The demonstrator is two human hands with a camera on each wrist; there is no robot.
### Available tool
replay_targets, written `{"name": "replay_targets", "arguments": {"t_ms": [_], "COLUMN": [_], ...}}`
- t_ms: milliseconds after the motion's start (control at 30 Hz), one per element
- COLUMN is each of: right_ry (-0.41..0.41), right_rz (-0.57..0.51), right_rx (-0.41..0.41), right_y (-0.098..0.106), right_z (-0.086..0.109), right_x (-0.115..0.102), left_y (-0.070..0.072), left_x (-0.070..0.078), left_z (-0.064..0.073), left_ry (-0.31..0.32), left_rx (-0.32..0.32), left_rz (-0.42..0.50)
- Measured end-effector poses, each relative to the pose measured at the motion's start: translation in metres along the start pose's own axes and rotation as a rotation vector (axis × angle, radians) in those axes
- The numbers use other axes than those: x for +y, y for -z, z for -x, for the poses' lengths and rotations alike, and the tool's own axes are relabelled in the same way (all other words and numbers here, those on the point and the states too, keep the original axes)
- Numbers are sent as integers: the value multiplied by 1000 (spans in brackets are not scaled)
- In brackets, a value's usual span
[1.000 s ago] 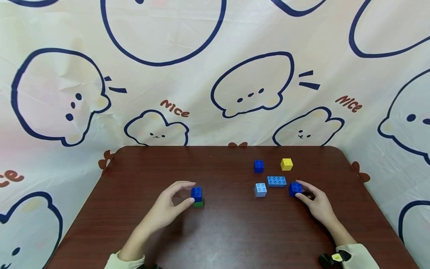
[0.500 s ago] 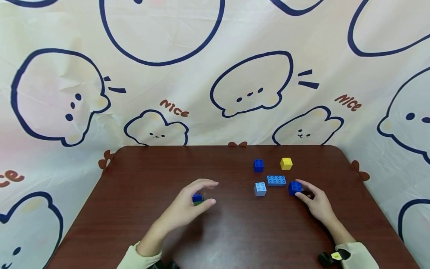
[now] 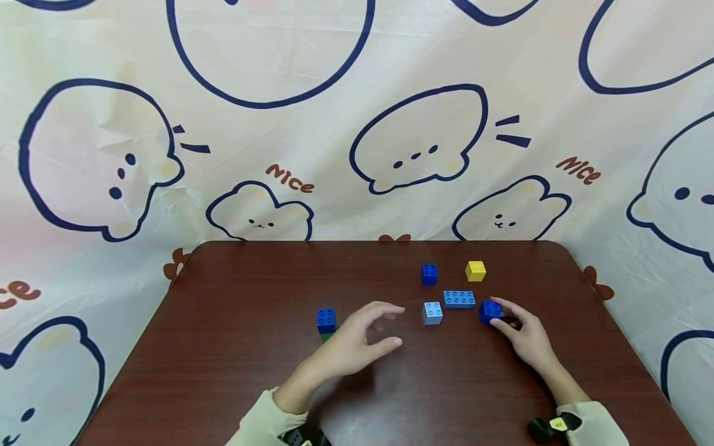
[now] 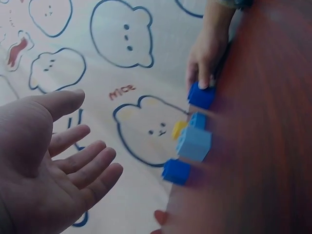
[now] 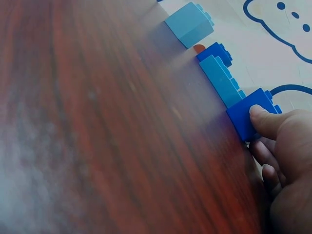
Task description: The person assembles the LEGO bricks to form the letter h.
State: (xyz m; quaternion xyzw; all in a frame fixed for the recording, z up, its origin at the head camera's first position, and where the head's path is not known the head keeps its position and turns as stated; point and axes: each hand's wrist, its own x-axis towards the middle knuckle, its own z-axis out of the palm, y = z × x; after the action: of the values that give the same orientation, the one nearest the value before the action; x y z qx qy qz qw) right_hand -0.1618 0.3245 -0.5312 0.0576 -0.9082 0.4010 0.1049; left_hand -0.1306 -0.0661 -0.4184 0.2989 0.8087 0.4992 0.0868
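Observation:
My left hand hangs over the middle of the table with thumb and fingers spread apart and nothing between them. Just left of it stands a blue brick on top of a green brick, partly covered by the hand. In the left wrist view the palm of that hand faces the other bricks. On the right, my right hand pinches a dark blue brick between thumb and fingers on the table. The right wrist view shows the thumb pressed on this brick's side.
Near the right hand lie a long mid-blue brick, a light blue brick, another dark blue brick and a yellow brick. A printed cloth hangs behind the brown table.
My left hand has let go of the blue brick on the green one and moved right, past the stack. The right hand stays where it was, holding its brick.

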Motion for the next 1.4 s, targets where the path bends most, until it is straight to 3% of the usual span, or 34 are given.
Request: {"name": "replay_targets", "arguments": {"t_ms": [333, 600, 900, 1400], "right_ry": [2, -4, 1, 9], "right_rz": [1, 0, 8, 1], "right_rx": [0, 2, 4, 12], "right_y": [0, -1, -1, -3], "right_z": [0, 0, 0, 0], "right_x": [0, 1, 1, 4], "left_y": [-40, -65, -77, -86], "left_x": [-12, -25, -32, -53], "left_z": [-23, -38, -56, -81], "left_ry": [36, 46, 103, 177], "left_rx": [6, 187, 252, 226], "left_rz": [1, -14, -19, -56]}}
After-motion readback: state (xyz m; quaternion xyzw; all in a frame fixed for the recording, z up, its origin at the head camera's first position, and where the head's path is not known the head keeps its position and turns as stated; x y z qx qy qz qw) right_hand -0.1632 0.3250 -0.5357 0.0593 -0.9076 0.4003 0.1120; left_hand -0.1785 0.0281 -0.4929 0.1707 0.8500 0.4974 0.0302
